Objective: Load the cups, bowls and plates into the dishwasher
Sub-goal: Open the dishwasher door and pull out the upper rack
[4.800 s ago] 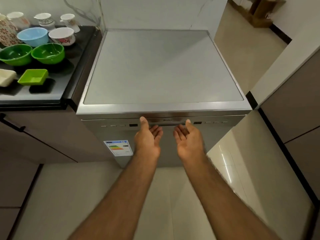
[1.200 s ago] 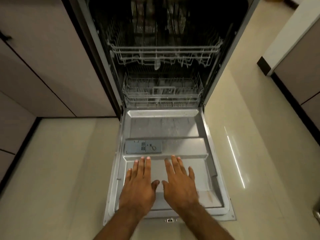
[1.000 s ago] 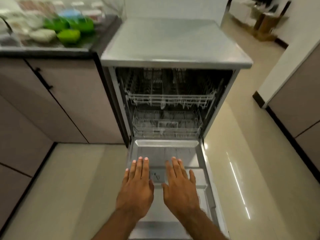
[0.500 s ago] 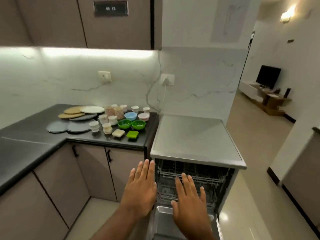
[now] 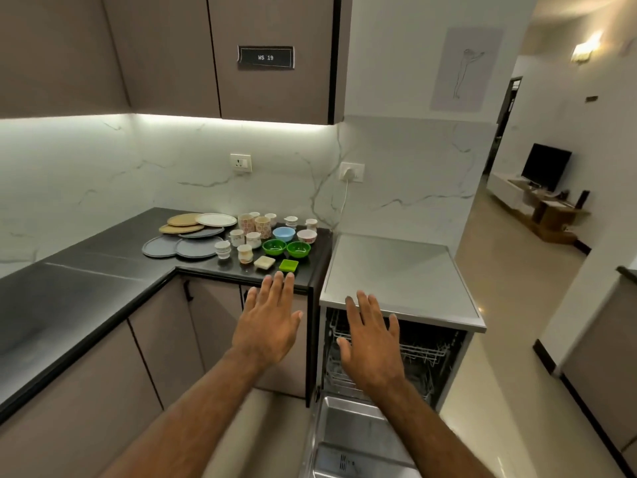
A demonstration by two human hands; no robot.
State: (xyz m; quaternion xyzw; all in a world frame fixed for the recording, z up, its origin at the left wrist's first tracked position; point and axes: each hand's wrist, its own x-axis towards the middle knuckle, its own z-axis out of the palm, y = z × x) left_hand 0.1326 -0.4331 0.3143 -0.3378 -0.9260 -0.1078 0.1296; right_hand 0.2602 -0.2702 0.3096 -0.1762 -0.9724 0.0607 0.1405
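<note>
The dishwasher [image 5: 400, 270] stands open, its door [image 5: 358, 432] folded down and the wire racks [image 5: 427, 353] showing inside. On the black counter [image 5: 86, 294] to its left lie several plates [image 5: 193, 236], patterned cups [image 5: 253, 227], a blue bowl [image 5: 284, 233], two green bowls [image 5: 286, 248] and small square dishes [image 5: 276, 264]. My left hand [image 5: 270, 322] hovers flat, fingers spread, in front of the counter edge and holds nothing. In front of the dishwasher opening, my right hand [image 5: 370, 339] is likewise flat and empty.
Brown wall cupboards [image 5: 224, 53] hang above the counter. A plug and cable [image 5: 346, 177] sit on the marble wall behind the dishwasher. To the right, a tiled passage [image 5: 510, 281] leads to a room with a television [image 5: 546, 165].
The dishwasher door went from closed to fully folded down. My head then rose from the door to the counter, and both hands lifted off the door, staying flat and empty.
</note>
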